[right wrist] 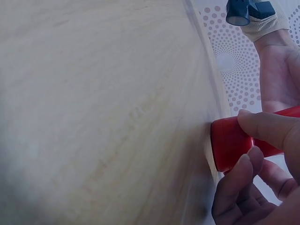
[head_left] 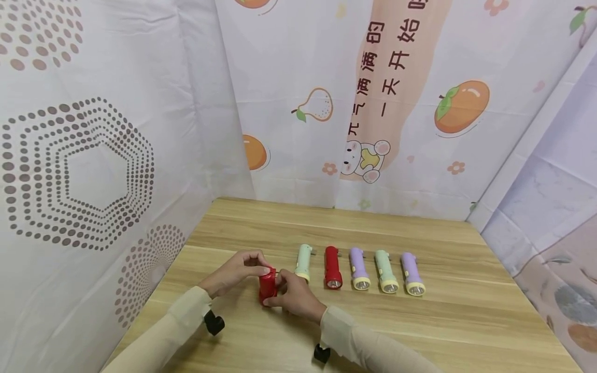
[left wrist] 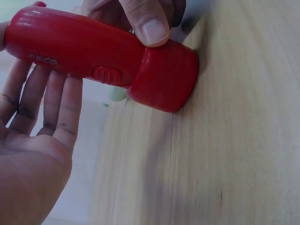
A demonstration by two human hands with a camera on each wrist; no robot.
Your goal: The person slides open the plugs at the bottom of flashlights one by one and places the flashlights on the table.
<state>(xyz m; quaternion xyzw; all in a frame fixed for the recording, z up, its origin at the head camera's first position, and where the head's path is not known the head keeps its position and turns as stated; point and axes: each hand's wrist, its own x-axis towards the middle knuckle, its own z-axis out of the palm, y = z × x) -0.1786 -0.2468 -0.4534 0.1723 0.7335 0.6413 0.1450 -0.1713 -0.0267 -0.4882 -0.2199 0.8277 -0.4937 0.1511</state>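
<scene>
A red flashlight stands nearly upright, lamp end down on the wooden table, tilted a little. My left hand holds its upper end, thumb at the tail and fingertips against the body. Around the wider lamp end, my right hand grips with thumb and fingers, low by the table. The left wrist view shows the ribbed switch on the flashlight and small print near its tail. In the right wrist view the right thumb lies across the red head. The lamp face is hidden against the table.
Right of the hands lies a row of flashlights: pale green, red, purple, pale green and purple. Their lamp ends point towards me. Printed curtains hang behind and beside the wooden table.
</scene>
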